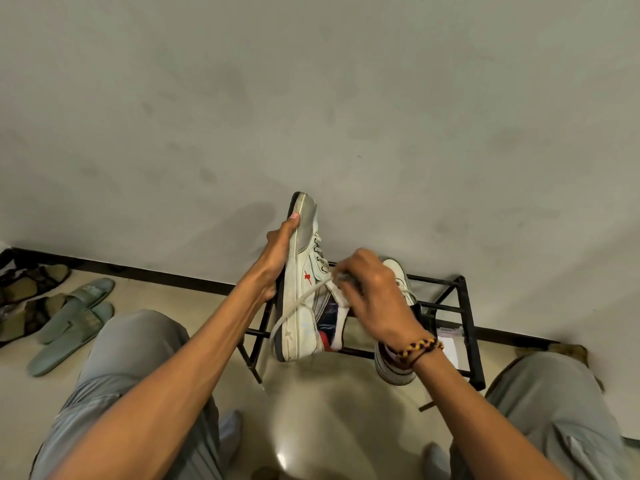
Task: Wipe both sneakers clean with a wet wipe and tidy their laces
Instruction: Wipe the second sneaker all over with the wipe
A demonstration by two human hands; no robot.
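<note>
A white sneaker is held up near the middle of the frame, toe pointing upward toward the wall and heel low, its side with a small red mark turned to the camera. It is gripped from the left by the left hand: the thumb is laid along the edge of the sole near the grey toe cap, and the other fingers are wrapped behind the sole, out of sight. A grey lace is seen looping down across the side of the shoe from the eyelets. The lace is pinched at its upper end by the right hand, whose fingers are bunched together just right of the eyelets (how the fingertips meet cannot be told, since the back of the hand hides them). A braided bracelet is worn on the right wrist.

A second white sneaker is set on a black metal rack right of centre, largely covered by the right hand and wrist. At the left edge of the frame, green slippers are laid on the floor beside darker sandals
</note>
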